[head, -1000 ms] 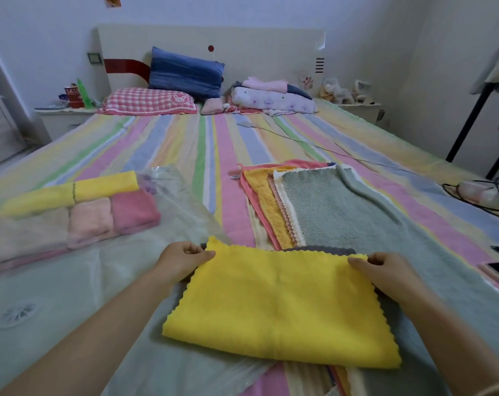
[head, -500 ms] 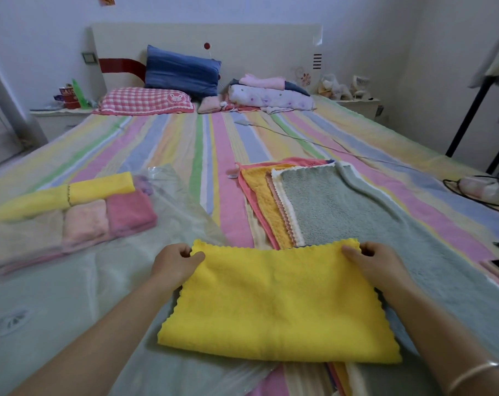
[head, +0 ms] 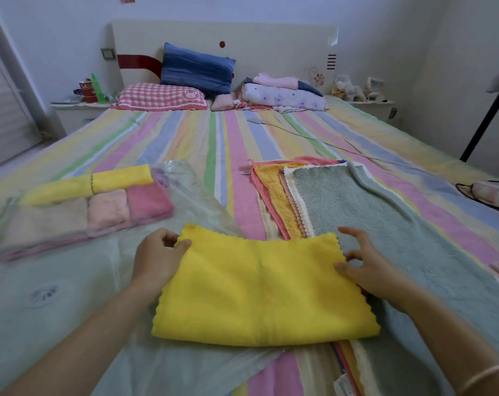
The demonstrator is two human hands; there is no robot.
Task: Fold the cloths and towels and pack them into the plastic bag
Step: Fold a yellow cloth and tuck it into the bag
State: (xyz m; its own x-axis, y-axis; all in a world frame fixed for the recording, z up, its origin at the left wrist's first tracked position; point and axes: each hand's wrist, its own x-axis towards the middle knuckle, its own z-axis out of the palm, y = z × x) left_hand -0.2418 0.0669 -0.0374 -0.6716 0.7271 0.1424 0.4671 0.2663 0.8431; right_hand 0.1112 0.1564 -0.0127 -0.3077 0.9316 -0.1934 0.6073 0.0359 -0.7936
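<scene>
Yellow cloth (head: 265,290) lies folded, half over the plastic bag's (head: 71,281) right edge. Our left hand (head: 157,258) pinches its far corner, fingers curled. Our right hand (head: 368,267) has fingers spread, thumb touching the cloth edge. Folded cloths (head: 100,204) sit at the bag's far end.

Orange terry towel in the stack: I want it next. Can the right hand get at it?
Probably yes: the right hand is open, and the orange terry towel shows a bare strip; its rest lies under the grey-green terry towel.
</scene>
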